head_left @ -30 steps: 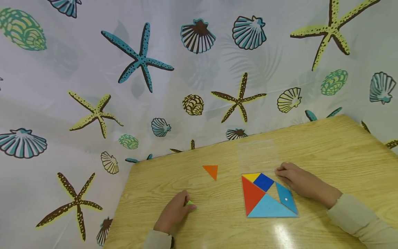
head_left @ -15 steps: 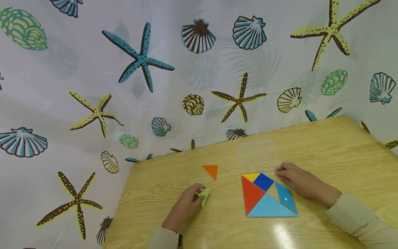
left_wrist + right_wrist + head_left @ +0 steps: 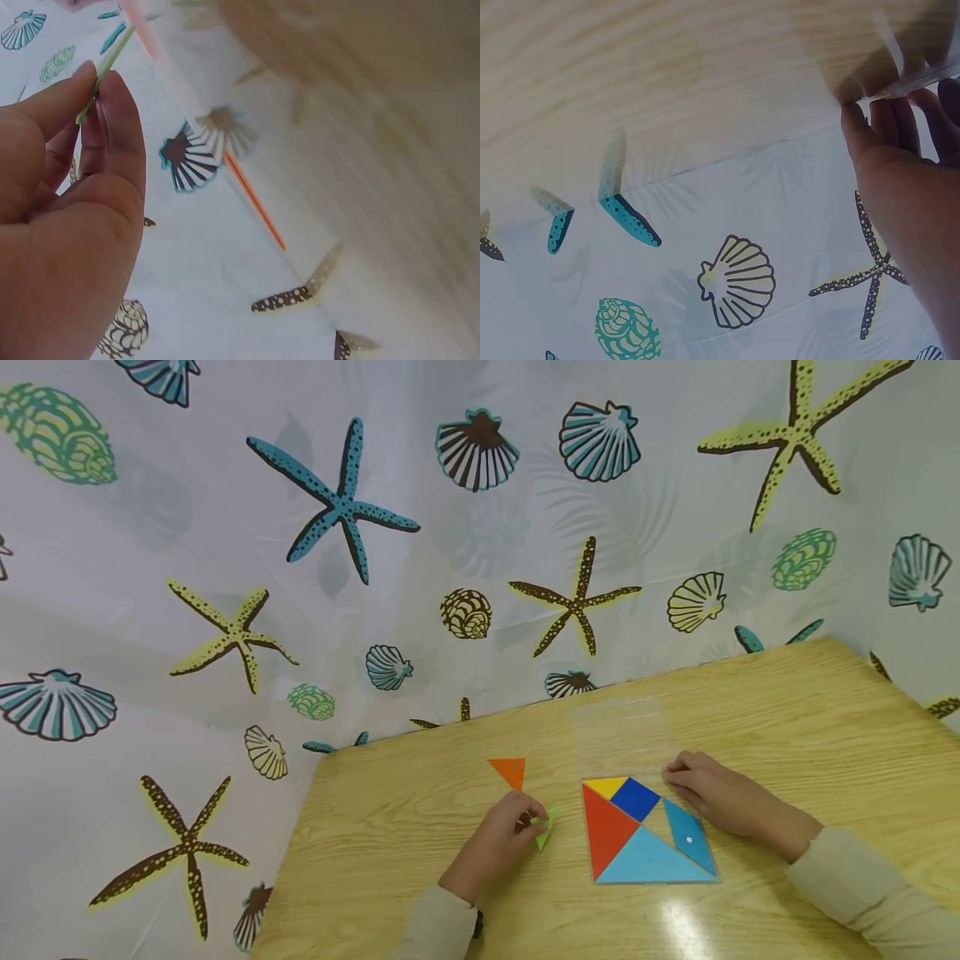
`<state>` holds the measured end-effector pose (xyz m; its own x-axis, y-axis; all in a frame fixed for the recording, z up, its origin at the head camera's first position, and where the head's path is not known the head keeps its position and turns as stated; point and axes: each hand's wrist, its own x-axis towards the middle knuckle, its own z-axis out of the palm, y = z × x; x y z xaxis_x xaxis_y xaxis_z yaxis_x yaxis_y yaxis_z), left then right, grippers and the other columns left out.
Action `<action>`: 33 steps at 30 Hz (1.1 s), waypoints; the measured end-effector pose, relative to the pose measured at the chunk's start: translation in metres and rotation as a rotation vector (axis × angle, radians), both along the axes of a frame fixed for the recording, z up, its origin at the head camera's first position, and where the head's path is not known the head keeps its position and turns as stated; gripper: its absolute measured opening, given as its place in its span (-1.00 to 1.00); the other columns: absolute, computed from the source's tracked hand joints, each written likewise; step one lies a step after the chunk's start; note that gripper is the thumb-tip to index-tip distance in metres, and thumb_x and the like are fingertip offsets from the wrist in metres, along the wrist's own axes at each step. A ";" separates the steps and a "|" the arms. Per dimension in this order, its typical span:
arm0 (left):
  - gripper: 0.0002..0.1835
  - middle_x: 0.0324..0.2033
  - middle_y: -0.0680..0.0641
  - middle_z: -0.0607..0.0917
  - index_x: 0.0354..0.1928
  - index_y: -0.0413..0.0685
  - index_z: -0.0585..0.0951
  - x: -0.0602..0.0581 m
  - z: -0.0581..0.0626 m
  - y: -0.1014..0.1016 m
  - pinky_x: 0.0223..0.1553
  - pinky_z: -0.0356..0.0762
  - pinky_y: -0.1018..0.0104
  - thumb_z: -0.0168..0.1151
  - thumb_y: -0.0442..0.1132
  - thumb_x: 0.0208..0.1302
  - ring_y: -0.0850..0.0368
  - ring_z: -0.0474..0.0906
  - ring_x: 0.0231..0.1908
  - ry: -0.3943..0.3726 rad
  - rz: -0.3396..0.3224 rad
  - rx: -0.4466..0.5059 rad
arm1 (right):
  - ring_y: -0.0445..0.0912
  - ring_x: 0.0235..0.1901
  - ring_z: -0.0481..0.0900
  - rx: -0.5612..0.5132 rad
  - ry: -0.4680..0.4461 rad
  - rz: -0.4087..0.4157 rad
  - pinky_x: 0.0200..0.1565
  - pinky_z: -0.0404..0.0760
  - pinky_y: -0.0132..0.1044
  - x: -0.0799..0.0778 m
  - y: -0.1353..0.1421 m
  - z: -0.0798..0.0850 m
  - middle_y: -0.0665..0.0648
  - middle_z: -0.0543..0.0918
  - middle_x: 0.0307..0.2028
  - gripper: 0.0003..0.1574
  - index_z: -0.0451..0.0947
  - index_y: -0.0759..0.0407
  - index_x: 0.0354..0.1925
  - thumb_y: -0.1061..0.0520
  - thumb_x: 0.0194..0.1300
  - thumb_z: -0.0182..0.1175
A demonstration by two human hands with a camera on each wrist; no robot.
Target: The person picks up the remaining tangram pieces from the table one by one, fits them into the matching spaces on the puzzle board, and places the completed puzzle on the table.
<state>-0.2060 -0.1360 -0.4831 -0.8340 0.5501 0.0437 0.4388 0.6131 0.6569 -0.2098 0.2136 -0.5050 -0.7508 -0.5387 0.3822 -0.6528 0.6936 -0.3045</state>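
In the head view my left hand (image 3: 497, 839) pinches a small green tangram triangle (image 3: 546, 832) between thumb and fingers. The left wrist view shows the green triangle edge-on, a thin strip at the fingertips. An orange tangram triangle (image 3: 512, 770) lies on the table just beyond this hand. To the right is a clear plastic tangram case (image 3: 657, 827) with red, yellow, dark blue and light blue pieces in it and bare gaps by the parallelogram (image 3: 692, 837). My right hand (image 3: 712, 795) holds the case at its upper right edge, fingertips against the clear plastic.
The case's clear lid (image 3: 622, 735) lies folded back flat behind it. Everything rests on a wood-grain table (image 3: 390, 810). A white curtain (image 3: 405, 610) printed with shells and starfish hangs along the table's back edge.
My left hand has moved right and slightly away from me with the green triangle, closer to the case. The right hand and case have stayed in place.
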 end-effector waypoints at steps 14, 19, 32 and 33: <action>-0.76 -0.21 0.13 0.51 -0.08 0.03 0.62 -0.002 -0.001 0.036 -0.18 0.47 0.56 0.23 -0.30 0.20 0.38 0.43 -0.29 -0.048 -0.093 0.023 | -0.03 -0.12 0.47 0.005 -0.013 -0.019 -0.16 0.55 -0.16 0.002 -0.001 0.000 0.12 0.49 -0.16 -0.69 0.58 0.36 -0.04 0.36 0.20 0.19; -0.71 -0.21 0.11 0.50 -0.03 -0.01 0.61 0.001 0.001 0.051 -0.15 0.45 0.59 0.22 -0.34 0.19 0.40 0.43 -0.27 -0.076 -0.131 0.028 | -0.05 -0.13 0.47 0.003 0.006 -0.012 -0.18 0.56 -0.17 0.002 -0.002 0.000 0.12 0.49 -0.18 -0.69 0.59 0.36 -0.06 0.37 0.18 0.21; -0.74 -0.24 0.18 0.49 -0.02 0.04 0.59 0.003 0.004 0.092 -0.31 0.40 0.68 0.21 -0.30 0.24 0.44 0.40 -0.33 0.026 -0.197 -0.118 | 0.00 -0.08 0.46 0.034 -0.068 -0.032 -0.11 0.53 -0.13 -0.002 -0.001 -0.003 0.14 0.50 -0.13 -0.66 0.55 0.38 0.01 0.32 0.26 0.14; -0.74 -0.25 0.19 0.49 -0.03 0.04 0.59 0.003 0.004 0.094 -0.31 0.40 0.68 0.21 -0.29 0.23 0.44 0.40 -0.34 0.029 -0.188 -0.119 | 0.01 -0.08 0.46 0.037 -0.069 -0.033 -0.11 0.53 -0.13 -0.002 -0.001 -0.003 0.14 0.50 -0.12 -0.66 0.55 0.38 0.01 0.32 0.26 0.13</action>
